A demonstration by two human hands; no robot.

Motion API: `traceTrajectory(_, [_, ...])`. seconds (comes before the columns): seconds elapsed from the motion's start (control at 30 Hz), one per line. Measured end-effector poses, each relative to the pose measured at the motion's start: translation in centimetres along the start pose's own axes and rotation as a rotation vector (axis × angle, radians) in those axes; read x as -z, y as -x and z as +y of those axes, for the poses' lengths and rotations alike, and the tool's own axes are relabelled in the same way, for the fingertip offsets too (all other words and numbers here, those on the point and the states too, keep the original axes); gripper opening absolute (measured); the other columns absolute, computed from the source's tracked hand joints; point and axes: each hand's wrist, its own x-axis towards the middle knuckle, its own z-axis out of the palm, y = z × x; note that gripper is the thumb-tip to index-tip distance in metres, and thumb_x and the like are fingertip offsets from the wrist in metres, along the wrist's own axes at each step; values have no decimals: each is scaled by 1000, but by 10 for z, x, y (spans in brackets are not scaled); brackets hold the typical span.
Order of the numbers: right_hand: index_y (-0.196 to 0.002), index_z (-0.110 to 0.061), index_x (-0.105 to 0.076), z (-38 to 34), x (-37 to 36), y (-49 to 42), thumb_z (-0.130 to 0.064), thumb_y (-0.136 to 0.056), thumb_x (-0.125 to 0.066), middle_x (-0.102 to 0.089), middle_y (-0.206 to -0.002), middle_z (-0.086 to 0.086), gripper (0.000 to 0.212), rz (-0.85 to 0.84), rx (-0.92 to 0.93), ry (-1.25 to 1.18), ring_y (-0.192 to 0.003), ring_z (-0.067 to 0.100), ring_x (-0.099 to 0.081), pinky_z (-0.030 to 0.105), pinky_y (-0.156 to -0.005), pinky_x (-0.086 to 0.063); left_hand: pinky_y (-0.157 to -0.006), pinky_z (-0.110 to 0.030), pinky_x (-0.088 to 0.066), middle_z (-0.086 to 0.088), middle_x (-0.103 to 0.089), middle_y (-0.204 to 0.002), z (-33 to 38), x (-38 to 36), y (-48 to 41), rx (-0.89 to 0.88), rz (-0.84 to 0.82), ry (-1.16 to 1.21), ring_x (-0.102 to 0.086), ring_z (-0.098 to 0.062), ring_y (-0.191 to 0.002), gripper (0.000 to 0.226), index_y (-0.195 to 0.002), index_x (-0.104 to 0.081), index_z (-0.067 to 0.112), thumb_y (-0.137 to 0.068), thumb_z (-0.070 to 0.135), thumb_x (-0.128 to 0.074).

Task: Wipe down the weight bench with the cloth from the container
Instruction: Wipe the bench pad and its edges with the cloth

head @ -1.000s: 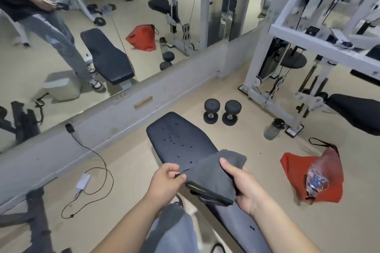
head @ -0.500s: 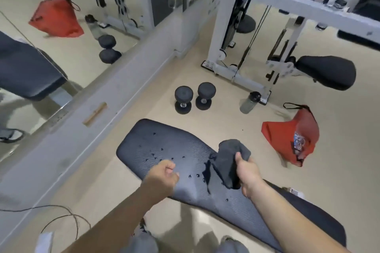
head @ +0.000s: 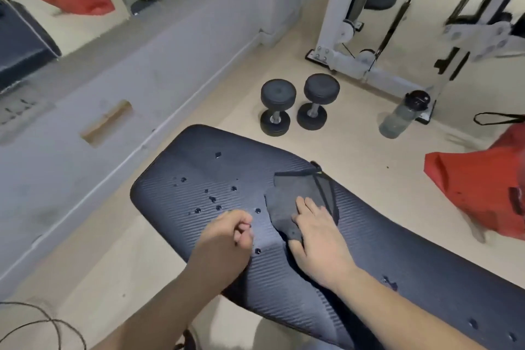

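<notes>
The dark ribbed weight bench (head: 199,167) runs from centre to the lower right, with several water drops on its near-left part. A grey cloth (head: 295,190) lies flat on the pad. My right hand (head: 315,239) presses on the cloth's lower half with fingers spread flat. My left hand (head: 224,239) is a loose fist resting on the pad just left of the cloth, holding nothing.
Two black dumbbells (head: 298,102) stand on the floor beyond the bench. A water bottle (head: 403,113) lies by the white cable machine base (head: 341,57). A red bag (head: 477,185) sits at the right. A mirror wall and ledge (head: 142,65) run along the left; a cable (head: 42,324) lies bottom left.
My right hand went from gripping the bunched cloth above the bench to pressing it spread flat on the pad. My left hand let go of the cloth and rests as a fist.
</notes>
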Motion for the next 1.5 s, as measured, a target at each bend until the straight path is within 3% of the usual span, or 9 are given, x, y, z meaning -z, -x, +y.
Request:
traceTrajectory(0.13, [-100, -16, -59, 16, -17, -41, -54, -87, -45, -57, -118, 6, 42, 250, 27, 146, -115, 33, -51, 48, -95, -38, -71, -12, -43, 12, -67, -86, -35, -30, -30, -185, 121, -7, -61, -8, -83, 15, -93, -70, 28, -90, 14, -66])
traceTrajectory(0.4, [-151, -20, -33, 4, -36, -80, -52, -102, -21, -25, -164, 9, 60, 239, -11, 161, -155, 26, -14, 51, -121, -11, -72, -7, -41, 12, -66, -86, -74, -34, -24, -270, 274, -134, -62, -5, -78, 6, -89, -71, 28, -88, 23, -69])
traceTrajectory(0.53, [-165, -20, -5, -11, -45, -40, -50, -106, -16, 11, -174, 8, 67, 93, 25, 122, -159, 22, 18, 47, -127, 14, -82, -32, -52, 10, -61, -88, -92, -18, -7, -205, 265, -294, -61, -11, -83, 3, -87, -68, 28, -87, 26, -65])
traceTrajectory(0.77, [-165, -23, 6, -52, -68, 37, -51, -107, -16, 22, -171, 4, 68, -25, 104, 145, -156, 19, 27, 43, -127, 16, -88, -38, -52, 3, -58, -100, -126, 9, 6, -114, 187, -449, -56, -27, -102, 13, -84, -68, 23, -84, 30, -58])
traceTrajectory(0.97, [-165, -29, 4, -37, -40, -28, -53, -106, -17, 18, -173, 1, 67, -35, -20, 125, -157, 15, 21, 40, -127, 14, -77, -37, -56, 9, -47, -91, -139, 12, 1, -96, 106, -502, -57, -22, -98, 18, -74, -55, 25, -85, 39, -53])
traceTrajectory(1.13, [-166, -24, 0, -55, -46, -79, -54, -104, -15, 13, -174, 7, 70, 84, -190, 130, -159, 21, 17, 50, -127, 10, -85, -39, -57, 8, -55, -127, -146, 18, -1, -86, 72, -477, -58, -21, -117, 21, -94, -66, 24, -86, 40, -55])
traceTrajectory(1.27, [-165, -22, 1, -92, -66, -40, -56, -104, -10, 13, -173, 9, 71, 69, -20, 166, -159, 24, 17, 49, -127, 9, -83, -40, -57, 8, -57, -117, -159, 28, -7, -103, 112, -414, -59, -22, -114, 20, -91, -66, 23, -83, 38, -56])
traceTrajectory(1.37, [-165, -24, 8, -114, -75, 5, -65, -86, 10, 22, -171, 3, 89, -47, 155, 209, -156, 19, 27, 44, -127, 15, -83, -38, -55, 7, -54, -109, -167, 33, -13, -76, 159, -394, -57, -22, -112, 17, -86, -61, 20, -85, 37, -58])
traceTrajectory(1.5, [-162, -31, 14, -101, -60, -21, -60, -104, -9, 30, -168, -5, 69, -131, 176, 231, -151, 12, 35, 39, -125, 20, -99, -39, -50, -2, -54, -131, -174, 33, -19, -47, 158, -357, -49, -21, -130, 19, -97, -64, 16, -88, 32, -60])
